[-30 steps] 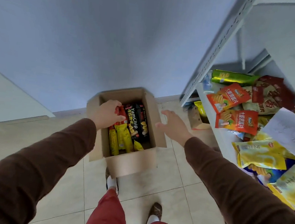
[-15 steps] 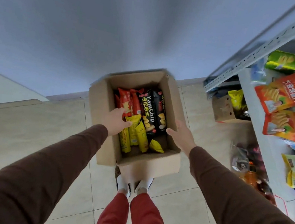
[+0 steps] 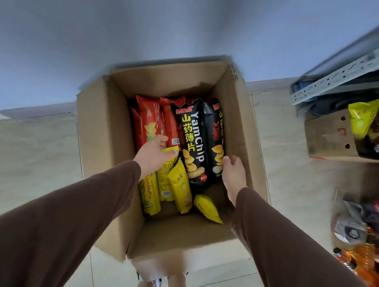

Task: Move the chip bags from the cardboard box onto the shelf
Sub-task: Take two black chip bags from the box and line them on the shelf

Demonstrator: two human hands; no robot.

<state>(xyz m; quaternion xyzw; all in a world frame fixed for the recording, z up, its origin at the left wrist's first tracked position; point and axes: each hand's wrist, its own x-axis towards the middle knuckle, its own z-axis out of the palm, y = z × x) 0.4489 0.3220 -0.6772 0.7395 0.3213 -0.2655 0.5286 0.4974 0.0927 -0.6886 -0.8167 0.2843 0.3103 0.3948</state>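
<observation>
Both arms reach down into the open cardboard box on the tiled floor, where red, black and yellow chip bags stand packed together. The left hand is spread loosely, fingers resting across a red bag and the top of a yellow bag, gripping nothing yet. The right hand lies flat and open against the side of a black bag, while the metal shelf stands off to the right.
</observation>
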